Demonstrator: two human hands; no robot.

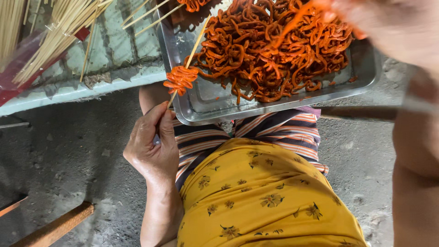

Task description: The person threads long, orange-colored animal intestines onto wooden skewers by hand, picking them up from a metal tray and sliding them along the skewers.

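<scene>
Mid-threading: left hand (pixel 153 146) pinches a bamboo skewer (pixel 194 45) near its lower end, a folded wad of orange strips (pixel 181 78) already on it, held over the near-left corner of the steel tray (pixel 366 68). Right hand (pixel 366 18) is up at the strip pile (pixel 274 50), blurred; it looks to be lifting one strip, but I can't tell its grip. Next, probably: bring that strip to the skewer tip, fold and pierce it.

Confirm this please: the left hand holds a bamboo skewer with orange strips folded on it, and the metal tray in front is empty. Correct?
Not quite. The head view shows the metal tray heaped with orange strips, not empty. The left hand does hold the bamboo skewer with folded strips.
</scene>
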